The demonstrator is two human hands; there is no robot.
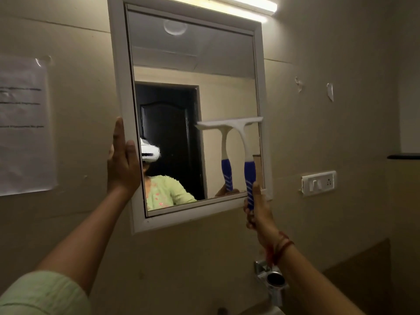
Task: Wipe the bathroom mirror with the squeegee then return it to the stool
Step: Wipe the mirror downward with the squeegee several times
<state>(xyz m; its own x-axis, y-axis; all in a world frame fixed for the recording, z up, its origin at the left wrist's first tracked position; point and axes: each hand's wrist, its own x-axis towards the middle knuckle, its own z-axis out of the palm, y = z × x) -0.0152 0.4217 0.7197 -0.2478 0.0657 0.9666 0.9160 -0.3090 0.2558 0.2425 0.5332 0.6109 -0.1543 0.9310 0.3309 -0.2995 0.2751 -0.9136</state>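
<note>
A white-framed bathroom mirror (122,64) hangs on the beige wall. My right hand (258,212) grips the blue striped handle of a white squeegee (241,137) at the mirror's lower right. The squeegee's blade lies across the glass at about mid-height on the right side, touching the right frame. My left hand (122,160) rests flat with straight fingers on the mirror's left frame. The glass reflects the squeegee, a dark door and a person in a green top. No stool is in view.
A lit tube light (250,5) runs above the mirror. A paper sheet (25,123) is taped to the wall on the left. A switch and socket plate (318,183) sits to the right, and a chrome fitting (272,278) sticks out below.
</note>
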